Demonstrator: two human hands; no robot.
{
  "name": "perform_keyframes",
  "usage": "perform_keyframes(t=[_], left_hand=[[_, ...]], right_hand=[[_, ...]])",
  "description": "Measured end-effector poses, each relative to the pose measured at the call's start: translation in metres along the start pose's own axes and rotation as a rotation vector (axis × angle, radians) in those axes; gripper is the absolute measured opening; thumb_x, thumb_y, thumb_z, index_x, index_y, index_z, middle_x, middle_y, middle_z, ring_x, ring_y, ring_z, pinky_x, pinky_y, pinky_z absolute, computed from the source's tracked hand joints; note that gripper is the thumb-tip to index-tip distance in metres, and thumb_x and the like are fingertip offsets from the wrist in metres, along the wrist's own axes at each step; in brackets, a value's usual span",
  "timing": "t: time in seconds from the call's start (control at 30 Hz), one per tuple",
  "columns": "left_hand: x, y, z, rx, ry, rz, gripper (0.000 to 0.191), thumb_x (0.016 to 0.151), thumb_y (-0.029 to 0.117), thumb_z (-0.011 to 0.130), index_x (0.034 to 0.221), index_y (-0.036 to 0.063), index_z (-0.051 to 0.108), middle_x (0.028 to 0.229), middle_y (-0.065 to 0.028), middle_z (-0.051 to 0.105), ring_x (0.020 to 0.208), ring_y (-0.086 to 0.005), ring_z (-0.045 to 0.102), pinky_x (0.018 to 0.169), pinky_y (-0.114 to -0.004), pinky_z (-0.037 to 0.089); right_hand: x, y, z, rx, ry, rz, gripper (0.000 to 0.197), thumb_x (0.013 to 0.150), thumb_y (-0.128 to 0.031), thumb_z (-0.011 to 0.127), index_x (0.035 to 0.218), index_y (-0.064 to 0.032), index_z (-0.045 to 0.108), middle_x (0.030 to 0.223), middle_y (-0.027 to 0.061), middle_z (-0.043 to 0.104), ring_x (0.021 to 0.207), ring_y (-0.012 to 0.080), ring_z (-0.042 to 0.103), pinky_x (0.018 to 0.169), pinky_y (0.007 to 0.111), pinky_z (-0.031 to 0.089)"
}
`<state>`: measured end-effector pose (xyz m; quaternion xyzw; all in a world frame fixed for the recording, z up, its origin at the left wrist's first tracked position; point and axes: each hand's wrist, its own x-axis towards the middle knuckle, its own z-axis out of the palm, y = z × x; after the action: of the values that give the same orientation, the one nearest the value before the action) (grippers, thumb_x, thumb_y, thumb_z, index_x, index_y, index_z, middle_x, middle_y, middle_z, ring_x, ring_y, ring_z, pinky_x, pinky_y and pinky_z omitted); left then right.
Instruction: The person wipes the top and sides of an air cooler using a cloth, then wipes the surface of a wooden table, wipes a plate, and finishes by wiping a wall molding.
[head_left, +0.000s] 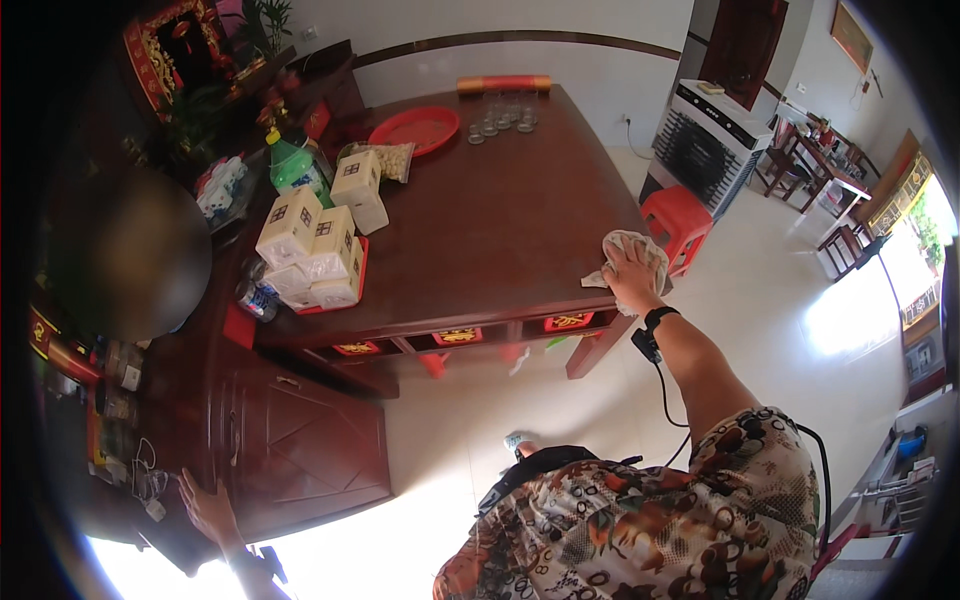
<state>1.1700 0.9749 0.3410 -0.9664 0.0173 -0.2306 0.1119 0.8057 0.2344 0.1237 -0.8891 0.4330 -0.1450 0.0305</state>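
Note:
My right hand (631, 271) presses a pale, crumpled cleaning cloth (658, 255) against the near right corner of a dark red wooden table (510, 217). The cloth bunches around the fingers, and one end sticks out to the left. Far off at the lower left, my left hand (204, 504) holds nothing. Its thumb is spread from the fingers, and it is at the edge of a dark wooden cabinet (315, 442); whether it touches the top I cannot tell. A white cable with a plug (154, 510) lies beside that hand.
Packs of tissues (326, 244) are stacked at the table's left, near a green bottle (292, 166). A red round tray (416, 129) and several glasses (502, 118) stand at the back. A red plastic stool (679, 217) and an air cooler (709, 146) are to the right.

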Motion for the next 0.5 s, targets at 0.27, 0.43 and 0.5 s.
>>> perform_keyframes(t=[0.27,0.43,0.5], left_hand=[[-0.008,0.008,-0.004,-0.045,0.035,0.026,0.078,0.080,0.030,0.072,0.146,0.0104,0.036,0.152,-0.0141,0.033,0.138,-0.0335,0.034,0.110,-0.045,0.036],[-0.050,0.144,-0.015,-0.376,0.085,0.279,0.073,0.083,0.030,0.071,0.143,0.0039,0.039,0.153,-0.0186,0.029,0.143,-0.0367,0.020,0.115,-0.046,0.022],[-0.066,0.229,-0.001,-0.474,-0.022,0.468,0.070,0.085,0.028,0.069,0.143,0.0025,0.039,0.153,-0.0181,0.029,0.144,-0.0365,0.019,0.117,-0.047,0.018]], right_hand=[[-0.002,-0.017,-0.009,0.009,-0.032,-0.011,0.055,0.087,-0.042,0.053,0.139,-0.0230,0.044,0.151,0.0124,0.029,0.140,0.0401,0.024,0.103,0.073,0.016],[-0.021,-0.065,0.000,0.103,-0.039,-0.446,0.056,0.086,-0.041,0.057,0.136,-0.0189,0.047,0.146,0.0164,0.034,0.138,0.0474,0.022,0.105,0.069,0.018],[-0.017,-0.107,-0.011,0.151,-0.061,-0.617,0.056,0.085,-0.040,0.060,0.135,-0.0167,0.049,0.143,0.0157,0.037,0.138,0.0463,0.024,0.105,0.068,0.021]])
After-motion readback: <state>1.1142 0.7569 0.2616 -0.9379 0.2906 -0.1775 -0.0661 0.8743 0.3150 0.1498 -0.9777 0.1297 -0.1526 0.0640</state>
